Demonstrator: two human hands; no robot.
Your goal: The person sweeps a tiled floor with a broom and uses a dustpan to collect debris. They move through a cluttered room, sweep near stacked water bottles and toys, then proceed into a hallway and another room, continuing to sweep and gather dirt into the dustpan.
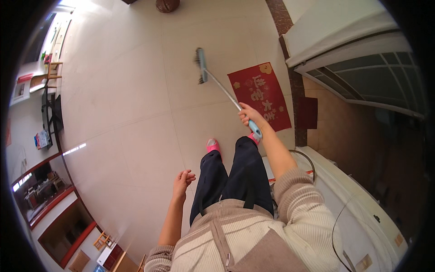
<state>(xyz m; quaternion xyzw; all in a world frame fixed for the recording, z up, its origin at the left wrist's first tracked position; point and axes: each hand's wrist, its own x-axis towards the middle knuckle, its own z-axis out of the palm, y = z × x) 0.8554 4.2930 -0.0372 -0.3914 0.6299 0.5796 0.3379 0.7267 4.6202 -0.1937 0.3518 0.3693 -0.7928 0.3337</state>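
My right hand (pixel 250 115) is wrapped around the long handle of a broom (pixel 222 87), just above its light blue grip end. The broom's light blue head (pixel 203 66) with dark bristles rests on or near the tiled floor (pixel 136 85) ahead of me. My left hand (pixel 183 182) hangs by my left thigh with its fingers loosely curled, holding nothing. A red doormat (pixel 260 97) with printed characters and flowers lies under and to the right of the handle. My pink slippers (pixel 213 145) stand on the tiles.
At the top sits a brown ball (pixel 167 5). To the right, a dark stone threshold (pixel 299 112) borders a doorway with a smaller dark red mat (pixel 307 113) and a paned door (pixel 367 74). A white appliance (pixel 367 210) is close on my right. Chairs (pixel 53 74) line the far left.
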